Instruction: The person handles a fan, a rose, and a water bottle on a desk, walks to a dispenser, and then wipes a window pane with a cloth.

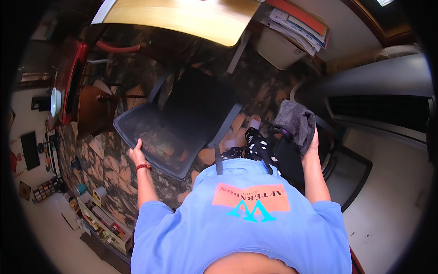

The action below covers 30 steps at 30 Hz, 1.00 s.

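Observation:
My left hand (138,155) grips the top edge of the mesh backrest (164,147) of a black office chair. The chair's dark seat (202,99) and grey armrests lie beyond the backrest. In my right hand (311,145) is a folded grey plush cloth (295,120), held up on the right side of my body. My fingers are mostly hidden behind it. A dark loop with a purple spot (283,131) shows at the cloth's lower left edge; I cannot tell what it is. Below the cloth a black surface is partly visible.
A light wooden desk (184,20) stands ahead. Beside it a pale bin (279,48) carries stacked papers (297,29). A grey upright appliance (376,77) and another mesh chair (349,174) are at right. A red table (73,78) with a pale bowl (55,102) stands at left.

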Each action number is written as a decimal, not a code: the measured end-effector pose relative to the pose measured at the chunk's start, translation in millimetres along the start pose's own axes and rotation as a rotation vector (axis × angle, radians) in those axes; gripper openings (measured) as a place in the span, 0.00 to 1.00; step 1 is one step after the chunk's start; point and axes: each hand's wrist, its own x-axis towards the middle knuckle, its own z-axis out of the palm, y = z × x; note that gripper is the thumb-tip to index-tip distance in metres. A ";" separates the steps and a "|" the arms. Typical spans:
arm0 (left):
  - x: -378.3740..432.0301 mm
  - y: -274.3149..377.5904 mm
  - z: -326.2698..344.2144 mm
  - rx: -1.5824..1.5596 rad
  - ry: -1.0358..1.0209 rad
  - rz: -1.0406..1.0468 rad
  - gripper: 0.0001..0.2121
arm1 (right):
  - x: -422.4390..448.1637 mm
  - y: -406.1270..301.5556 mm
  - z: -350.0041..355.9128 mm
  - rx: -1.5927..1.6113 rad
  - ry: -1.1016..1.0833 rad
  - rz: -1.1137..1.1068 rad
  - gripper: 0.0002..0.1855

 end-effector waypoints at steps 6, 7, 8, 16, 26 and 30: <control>83.8 -33.9 -171.2 0.508 0.209 0.294 0.16 | 12.2 1.4 45.7 -0.054 -0.042 -0.074 0.34; 60.2 -12.3 -159.0 0.751 0.299 0.236 0.15 | 13.3 0.2 54.9 -0.064 -0.052 -0.110 0.34; 74.4 -26.6 -166.5 0.747 0.326 0.198 0.15 | 12.0 -2.9 64.9 -0.099 -0.037 -0.150 0.35; 67.5 -48.6 -254.4 0.892 0.446 -0.201 0.32 | 104.4 -43.7 181.4 -0.384 0.002 -0.370 0.29; 19.3 -65.9 -59.0 0.488 -0.190 -0.410 0.25 | 278.7 12.2 277.0 -1.913 -0.519 -1.295 0.33; -38.6 -24.7 108.6 0.500 -0.624 -0.082 0.22 | 332.1 43.0 264.9 -2.239 -0.588 -1.186 0.36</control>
